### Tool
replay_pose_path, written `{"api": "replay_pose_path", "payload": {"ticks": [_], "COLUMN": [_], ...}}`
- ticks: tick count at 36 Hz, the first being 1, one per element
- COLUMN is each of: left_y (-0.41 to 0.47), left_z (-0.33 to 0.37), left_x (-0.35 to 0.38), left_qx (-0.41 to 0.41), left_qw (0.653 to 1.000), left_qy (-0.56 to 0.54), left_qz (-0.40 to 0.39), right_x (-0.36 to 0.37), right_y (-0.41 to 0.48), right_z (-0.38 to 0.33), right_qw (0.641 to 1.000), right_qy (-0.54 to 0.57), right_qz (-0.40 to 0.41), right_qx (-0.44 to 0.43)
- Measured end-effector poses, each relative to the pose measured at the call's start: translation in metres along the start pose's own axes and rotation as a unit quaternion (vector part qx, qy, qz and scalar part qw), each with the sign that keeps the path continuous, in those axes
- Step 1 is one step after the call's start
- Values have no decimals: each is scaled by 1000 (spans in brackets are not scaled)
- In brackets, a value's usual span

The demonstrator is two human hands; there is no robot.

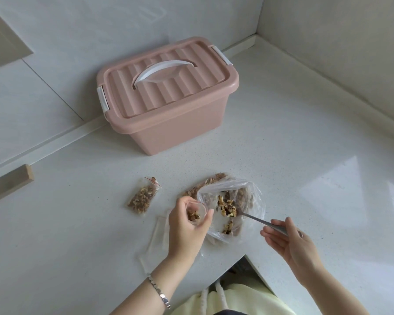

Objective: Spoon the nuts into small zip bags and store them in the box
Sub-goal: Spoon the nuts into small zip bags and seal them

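— On the tabletop, near its front edge, what has the left grip got?
— A small zip bag. Fingers and thumb curl round its mouth and hold it upright and open. A few nuts lie at the bottom of it.
— And the right grip?
— It pinches the end of a spoon between thumb and fingers, and the remaining fingers are loosely spread. The spoon reaches left into a big clear bag lying open just right of the left grip. Its bowl sits under a heap of nuts inside that bag, right beside the zip bag's mouth.
— Any bags done?
— One filled bag, with a red strip at its top, lies flat to the left of the left grip, apart from it. Some flat clear bags lie under the left wrist; how many, I cannot tell.
— Where is the box?
— Farther back, against the wall, well apart from both grips. It is pink, its ribbed lid is on, the white handle lies flat, and a white clasp shows at each end.
— Anything else?
— A bracelet on the left wrist, a ring on the right grip, and a wooden block at the far left.
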State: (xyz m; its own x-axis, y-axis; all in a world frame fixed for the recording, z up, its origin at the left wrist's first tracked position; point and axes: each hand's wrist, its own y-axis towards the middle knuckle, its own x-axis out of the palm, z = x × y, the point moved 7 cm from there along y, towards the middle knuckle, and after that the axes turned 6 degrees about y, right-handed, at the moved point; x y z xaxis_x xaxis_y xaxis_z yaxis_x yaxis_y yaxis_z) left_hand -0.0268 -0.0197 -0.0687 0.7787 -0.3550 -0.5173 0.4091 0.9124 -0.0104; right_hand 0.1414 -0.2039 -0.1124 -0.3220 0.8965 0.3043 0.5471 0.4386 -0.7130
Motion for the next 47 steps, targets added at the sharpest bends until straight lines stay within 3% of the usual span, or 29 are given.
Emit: {"api": "replay_pose_path", "payload": {"ticks": [9, 31, 38, 47], "left_y": [1, 13, 11, 10], "left_z": [9, 32, 29, 24], "left_x": [21, 36, 43, 43], "left_qx": [-34, -20, -23, -56], "left_qw": [994, 991, 993, 991], "left_qy": [84, 93, 52, 35], "left_qz": [-56, -92, -103, -112], "right_x": [19, 34, 43, 48], "right_y": [-27, -64, -79, -87], "right_z": [-41, -41, -48, -55], "right_qw": [996, 963, 930, 852], "right_qy": [18, -46, -125, -258], "right_qz": [-25, -20, -38, -52], "right_qx": [-82, -264, -343, -452]}}
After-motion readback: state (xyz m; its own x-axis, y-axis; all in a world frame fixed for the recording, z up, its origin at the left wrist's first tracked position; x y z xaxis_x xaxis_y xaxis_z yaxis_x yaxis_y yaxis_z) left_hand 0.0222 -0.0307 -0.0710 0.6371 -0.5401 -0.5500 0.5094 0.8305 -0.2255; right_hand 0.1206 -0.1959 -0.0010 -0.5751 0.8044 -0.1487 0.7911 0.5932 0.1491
